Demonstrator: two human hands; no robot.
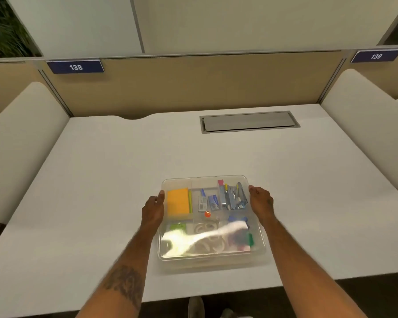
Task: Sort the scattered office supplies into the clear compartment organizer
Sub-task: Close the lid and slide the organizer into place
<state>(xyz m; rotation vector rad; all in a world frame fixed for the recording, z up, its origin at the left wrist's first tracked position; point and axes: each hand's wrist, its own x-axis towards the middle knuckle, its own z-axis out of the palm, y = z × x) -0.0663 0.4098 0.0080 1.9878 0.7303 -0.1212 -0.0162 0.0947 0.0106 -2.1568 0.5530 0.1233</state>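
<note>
Organizer (pixel 211 263) of clear plastic is seen lying flat on the white desk (pixel 101 180), near the front edge and slightly right of the middle. It is held from both sides: the left hand (pixel 153 208) is laid against the left wall and the right hand (pixel 261 203) against the right wall, each with its thumb set at the rim. The other fingers are hidden behind the backs of the hands, so how they lie cannot be told.

Several compartments are filled. An orange pad (pixel 178 201) is placed in the far-left one, with a yellow-green pen (pixel 190 201) just beside it. 2 small blue-and-white boxes (pixel 208 203) are set in the far middle, and a small orange round thing (pixel 207 214) lies just in front of them. Metal pieces (pixel 233 197) (too blurred to be named) are packed in the far-right compartment. Whitish rings (pixel 207 228) are seen in the near middle, a green thing (pixel 177 226) to their left and blue things (pixel 237 219) to their right. The near half is washed out by a bright glare.

Farther back, a grey hatch (pixel 249 121) is let into the desk. Number plates marked 138 (pixel 75 67) and 139 (pixel 376 56) are fixed on the tan partition (pixel 193 83).
</note>
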